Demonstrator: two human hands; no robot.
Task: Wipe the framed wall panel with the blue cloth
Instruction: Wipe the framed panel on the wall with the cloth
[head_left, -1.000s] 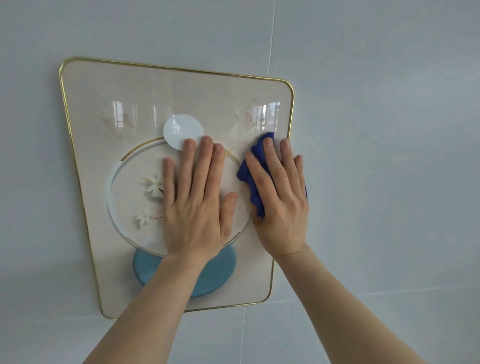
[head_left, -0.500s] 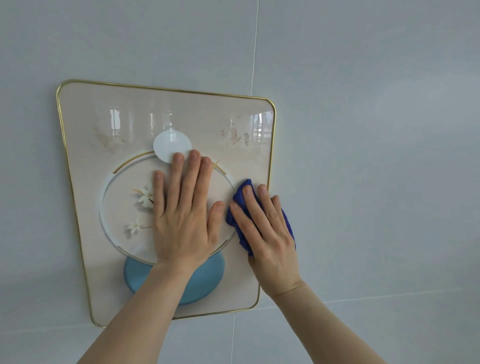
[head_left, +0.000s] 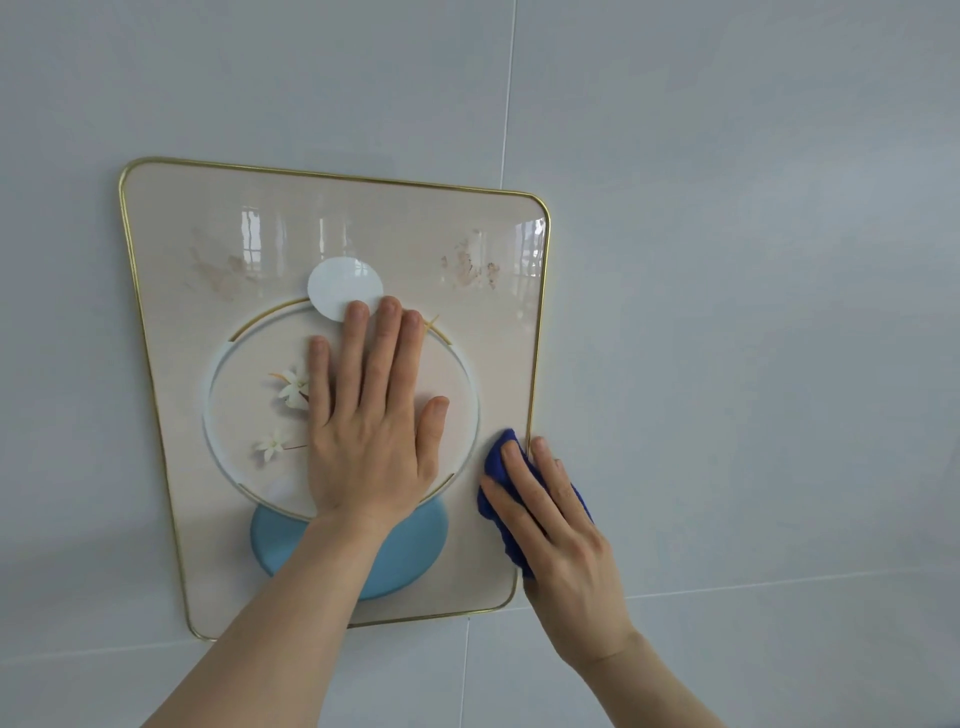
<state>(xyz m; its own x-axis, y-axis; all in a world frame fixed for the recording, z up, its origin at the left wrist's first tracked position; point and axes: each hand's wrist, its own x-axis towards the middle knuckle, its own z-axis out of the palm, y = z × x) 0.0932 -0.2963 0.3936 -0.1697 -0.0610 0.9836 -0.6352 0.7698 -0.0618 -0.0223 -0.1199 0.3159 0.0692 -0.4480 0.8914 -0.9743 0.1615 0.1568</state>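
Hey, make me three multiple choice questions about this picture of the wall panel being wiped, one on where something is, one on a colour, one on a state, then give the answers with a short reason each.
1. Where is the blue cloth?
A. top left corner of the panel
B. lower right edge of the panel
C. on the wall above the panel

2. What colour is the panel's frame?
A. gold
B. black
C. red

3. How is the left hand set?
A. clenched in a fist
B. holding a cloth
C. flat and open on the panel

Answers: B, the right hand presses the cloth at the lower right edge; A, a thin gold rim runs round the framed wall panel; C, palm and spread fingers lie flat on it.
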